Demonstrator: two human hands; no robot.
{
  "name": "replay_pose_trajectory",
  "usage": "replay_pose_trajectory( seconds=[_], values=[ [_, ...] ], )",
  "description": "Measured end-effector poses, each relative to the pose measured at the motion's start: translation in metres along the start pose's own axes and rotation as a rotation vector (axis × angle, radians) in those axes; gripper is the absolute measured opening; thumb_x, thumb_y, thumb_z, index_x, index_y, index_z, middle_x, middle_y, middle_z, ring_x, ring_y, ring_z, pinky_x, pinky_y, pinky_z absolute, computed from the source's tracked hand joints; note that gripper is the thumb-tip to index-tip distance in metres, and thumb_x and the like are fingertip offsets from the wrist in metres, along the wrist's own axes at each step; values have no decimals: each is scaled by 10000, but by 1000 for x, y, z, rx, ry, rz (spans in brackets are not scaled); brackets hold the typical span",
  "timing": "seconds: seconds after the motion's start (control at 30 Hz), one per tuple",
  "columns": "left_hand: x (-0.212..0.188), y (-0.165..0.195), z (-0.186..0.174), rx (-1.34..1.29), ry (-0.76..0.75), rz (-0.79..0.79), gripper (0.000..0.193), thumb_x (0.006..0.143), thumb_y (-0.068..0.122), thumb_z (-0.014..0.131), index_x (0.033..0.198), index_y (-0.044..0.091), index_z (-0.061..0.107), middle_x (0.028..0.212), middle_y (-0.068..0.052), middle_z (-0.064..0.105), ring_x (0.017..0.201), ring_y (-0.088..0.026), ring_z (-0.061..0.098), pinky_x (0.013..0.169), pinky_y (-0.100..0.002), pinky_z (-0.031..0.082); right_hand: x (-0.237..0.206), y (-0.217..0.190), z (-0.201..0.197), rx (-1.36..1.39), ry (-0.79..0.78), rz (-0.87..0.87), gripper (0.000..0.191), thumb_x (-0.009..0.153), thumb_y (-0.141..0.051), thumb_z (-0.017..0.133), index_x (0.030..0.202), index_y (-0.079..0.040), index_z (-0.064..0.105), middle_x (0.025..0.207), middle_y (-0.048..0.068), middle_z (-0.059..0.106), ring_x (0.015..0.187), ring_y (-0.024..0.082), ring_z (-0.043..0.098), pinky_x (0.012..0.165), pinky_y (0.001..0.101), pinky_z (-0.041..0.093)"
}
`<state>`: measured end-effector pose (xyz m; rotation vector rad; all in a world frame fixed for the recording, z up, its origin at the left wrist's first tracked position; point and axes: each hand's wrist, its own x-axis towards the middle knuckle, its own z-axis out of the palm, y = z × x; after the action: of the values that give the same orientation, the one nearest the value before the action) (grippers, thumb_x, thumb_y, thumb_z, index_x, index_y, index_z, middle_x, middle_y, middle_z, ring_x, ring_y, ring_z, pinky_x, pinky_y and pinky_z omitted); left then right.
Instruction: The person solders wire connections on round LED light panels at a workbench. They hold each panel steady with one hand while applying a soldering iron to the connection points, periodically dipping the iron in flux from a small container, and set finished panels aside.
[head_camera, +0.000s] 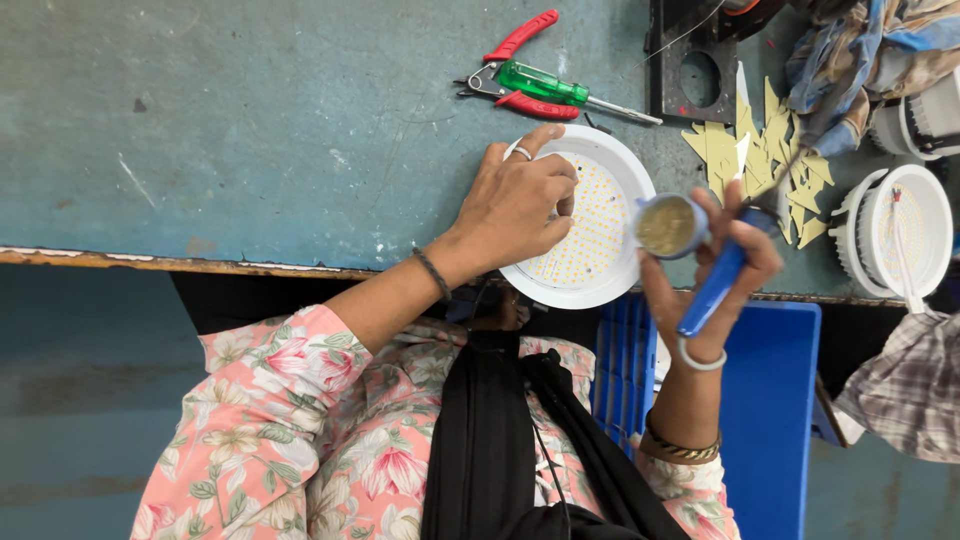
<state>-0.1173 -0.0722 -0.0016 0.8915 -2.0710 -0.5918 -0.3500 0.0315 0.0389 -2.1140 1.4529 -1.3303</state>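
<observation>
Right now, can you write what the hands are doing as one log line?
left hand: resting on round white light panel | right hand: holding blue-handled tool and small tin | table: pliers, screwdriver

teal worktable (250, 130) — scratched, worn edge | blue plastic crate (770, 400) beside it

Left hand (515, 205): palm down, wrist bent, fingers curled and spread, tips pressing downward; ring on one finger, dark band at the wrist. Forearm bare, reaching forward from a floral sleeve. Right hand (718, 255): raised, palm turned toward the body, fingers wrapped in a closed grip; pale bangle at the wrist, gold bangles lower on the forearm.
</observation>
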Motion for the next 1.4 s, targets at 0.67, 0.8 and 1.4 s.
replay_pose_trajectory(
  seconds=[0.67, 0.8, 1.4],
  values=[
    [4, 11, 2, 39, -67, -35, 73, 767, 238, 772, 737, 178, 745, 1145, 41, 724, 1447, -348, 428, 983, -516, 353, -47, 75, -29, 41, 305, 150, 847, 978, 159, 809, 1480, -209, 234, 1759, 150, 239, 1530, 323, 425, 1223, 428, 440],
    [2, 17, 1, 60, -73, -11, 49, 764, 232, 790, 788, 201, 760, 1154, 30, 706, 1445, -411, 405, 960, -551, 335, -53, 80, -30, 45, 330, 185, 839, 982, 149, 809, 1482, -208, 237, 1759, 158, 241, 1537, 327, 422, 1244, 434, 477],
    [-3, 25, 6, 122, -53, -52, 60, 781, 231, 809, 780, 180, 776, 1203, 11, 700, 1477, -425, 379, 1033, -536, 323, -62, 92, -34, 14, 343, 238, 795, 996, 156, 796, 1461, -175, 242, 1758, 201, 229, 1616, 289, 253, 1311, 425, 287]
  ],
)
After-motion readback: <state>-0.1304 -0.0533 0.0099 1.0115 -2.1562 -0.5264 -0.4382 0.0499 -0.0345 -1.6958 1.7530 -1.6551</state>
